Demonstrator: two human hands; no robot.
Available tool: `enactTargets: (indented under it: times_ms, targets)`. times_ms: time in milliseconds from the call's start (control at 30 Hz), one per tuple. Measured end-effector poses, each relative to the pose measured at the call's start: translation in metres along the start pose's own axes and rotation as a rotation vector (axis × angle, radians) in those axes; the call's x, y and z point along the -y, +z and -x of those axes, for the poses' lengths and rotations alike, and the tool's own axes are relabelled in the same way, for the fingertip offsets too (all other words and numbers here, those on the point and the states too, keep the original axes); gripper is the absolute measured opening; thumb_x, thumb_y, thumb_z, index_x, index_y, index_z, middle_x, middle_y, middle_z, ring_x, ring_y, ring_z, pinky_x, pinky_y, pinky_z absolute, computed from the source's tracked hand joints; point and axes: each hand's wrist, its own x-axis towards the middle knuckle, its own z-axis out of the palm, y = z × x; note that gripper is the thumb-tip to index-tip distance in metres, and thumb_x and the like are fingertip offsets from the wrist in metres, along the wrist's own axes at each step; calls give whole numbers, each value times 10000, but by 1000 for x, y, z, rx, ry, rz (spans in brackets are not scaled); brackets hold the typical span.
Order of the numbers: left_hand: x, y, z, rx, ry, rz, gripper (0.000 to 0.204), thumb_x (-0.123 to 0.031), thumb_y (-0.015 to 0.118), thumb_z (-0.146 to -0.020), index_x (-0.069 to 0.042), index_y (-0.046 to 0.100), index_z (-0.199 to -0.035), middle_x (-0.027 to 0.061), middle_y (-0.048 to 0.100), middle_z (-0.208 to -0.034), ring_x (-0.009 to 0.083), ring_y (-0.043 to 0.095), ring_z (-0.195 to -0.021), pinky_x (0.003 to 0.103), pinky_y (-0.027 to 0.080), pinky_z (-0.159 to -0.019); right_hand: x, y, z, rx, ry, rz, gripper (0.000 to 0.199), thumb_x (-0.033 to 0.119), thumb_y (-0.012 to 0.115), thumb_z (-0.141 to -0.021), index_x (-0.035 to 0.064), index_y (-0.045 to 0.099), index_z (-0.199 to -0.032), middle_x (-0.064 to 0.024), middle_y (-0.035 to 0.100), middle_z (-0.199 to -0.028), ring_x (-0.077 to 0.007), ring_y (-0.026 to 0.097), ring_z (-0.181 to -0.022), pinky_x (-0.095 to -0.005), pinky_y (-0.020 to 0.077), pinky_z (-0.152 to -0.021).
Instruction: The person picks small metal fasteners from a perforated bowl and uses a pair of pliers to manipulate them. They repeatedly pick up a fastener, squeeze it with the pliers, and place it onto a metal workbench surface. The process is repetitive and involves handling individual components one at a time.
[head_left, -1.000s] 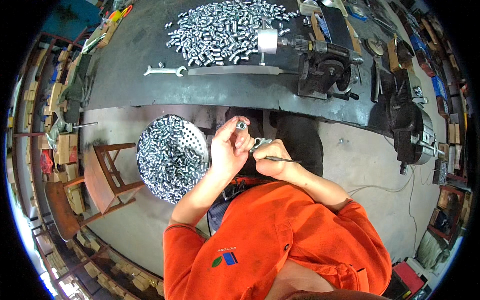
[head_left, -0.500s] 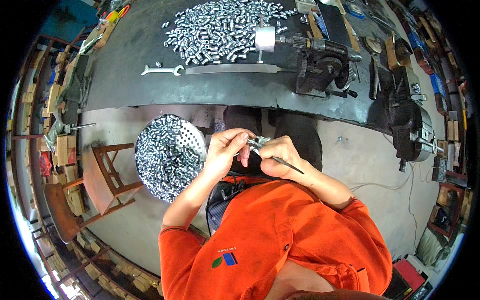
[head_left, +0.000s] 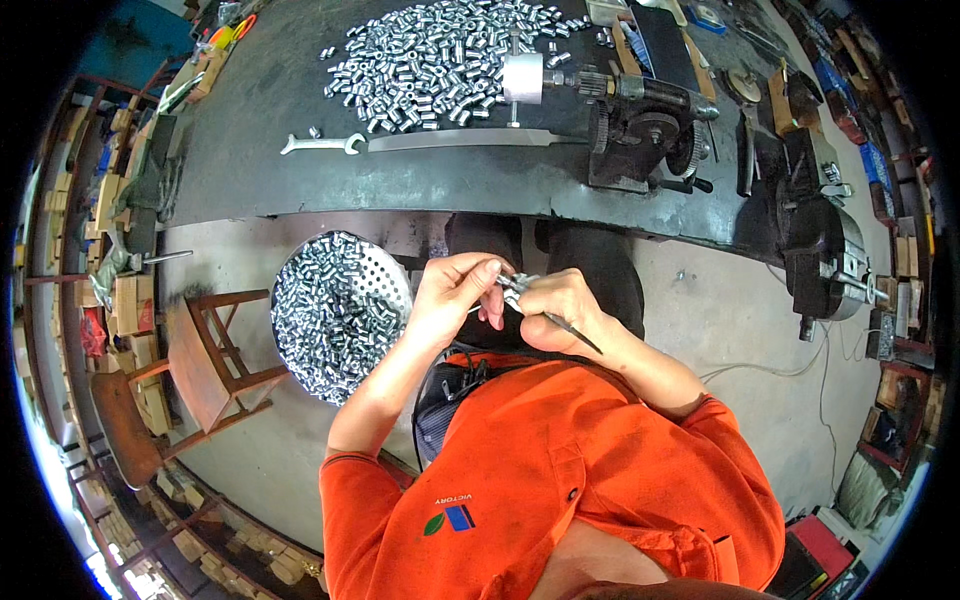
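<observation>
Hands [head_left: 445,300] [head_left: 560,305] closer, dark bench [head_left: 250,180], pale floor [head_left: 725,320]

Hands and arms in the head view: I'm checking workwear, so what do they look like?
The left hand and right hand are ungloved. The forearms are bare, with no watch visible. Short orange-red sleeves end above them; a thin dark line edges the left one.

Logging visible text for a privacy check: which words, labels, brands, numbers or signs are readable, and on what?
Orange cloth shirt: one inverted word by a blue-and-green emblem, readable but not copied here.
Slim dark tool in the right hand: none readable.
Silvery metal wrench: too small to tell.
</observation>
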Motion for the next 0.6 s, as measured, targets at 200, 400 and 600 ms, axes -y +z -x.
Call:
enactTargets:
  times_ms: [200,400,600]
  targets:
    - [0,1,-2,-6,-7,-28,292,-235,507,-932,39,605,-913,57,569,-567,128,561,-474,218,403,-434,-4,4,-1,-60,-29,43,156,9,572,-565,50,423,-539,-105,436,-507,-286,480,-453,-373,381,-427]
    - [4,2,-1,-30,-29,32,265,-211,511,-930,38,604,-929,55,579,-593,126,565,-490,218,418,-459,-17,17,2,-114,-31,-29,165,30,592,-588,50,432,-552,-103,444,-508,-283,507,-471,-372,391,-428]
    - [4,1,-4,26,36,136,235,-180,552,-904,49,596,-930,76,588,-646,136,576,-557,250,481,-511,-14,11,1,-81,-34,-36,154,91,603,-643,43,470,-582,-107,481,-532,-286,521,-474,-374,410,-443]
